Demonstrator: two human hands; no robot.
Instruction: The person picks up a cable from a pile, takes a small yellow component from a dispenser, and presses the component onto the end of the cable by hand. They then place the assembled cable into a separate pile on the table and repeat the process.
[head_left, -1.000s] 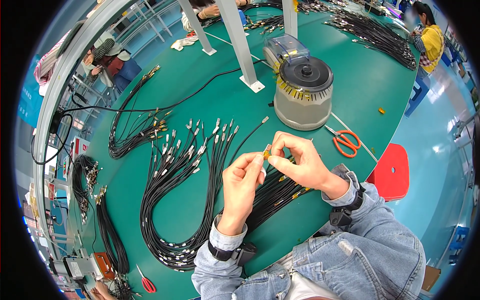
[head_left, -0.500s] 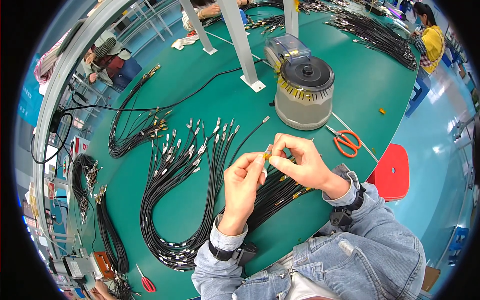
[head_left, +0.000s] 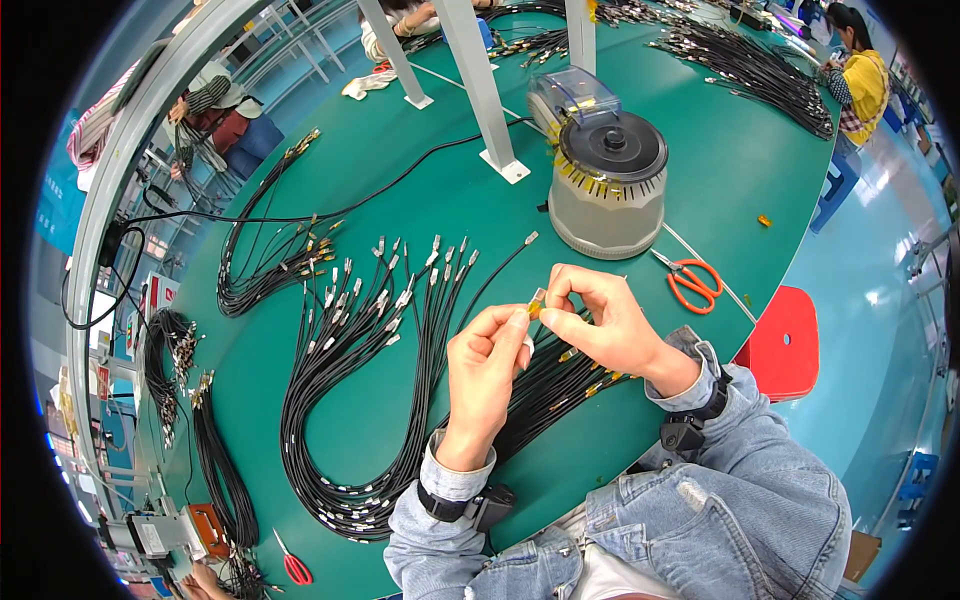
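Observation:
In front of me, my left hand (head_left: pixel 487 365) pinches a small cable connector (head_left: pixel 539 297) between thumb and fingertips. Amber tape (head_left: pixel 534 311) is wrapped round its lower part, and its silvery end points up and away. Thumb and forefinger of my right hand (head_left: pixel 610 325) are bent in against the connector's other side. Under my wrists runs a bundle of black cables with amber-taped ends (head_left: pixel 560 395). Left of my hands, a large U-shaped bundle of black cables (head_left: pixel 350 500) has bare silvery connectors fanned out at its ends.
Beyond my hands stands a round tape dispenser (head_left: pixel 608 205); orange-handled scissors (head_left: pixel 692 283) lie right of it. Red scissors (head_left: pixel 292 562) are at the lower left. Grey metal posts (head_left: pixel 485 100) rise from the green table (head_left: pixel 400 210). A red stool (head_left: pixel 785 345) stands by its edge. Co-workers sit around.
My right fingers have shifted slightly on the connector, and a bit more of the amber tape shows. A co-worker at the upper left has moved their arms.

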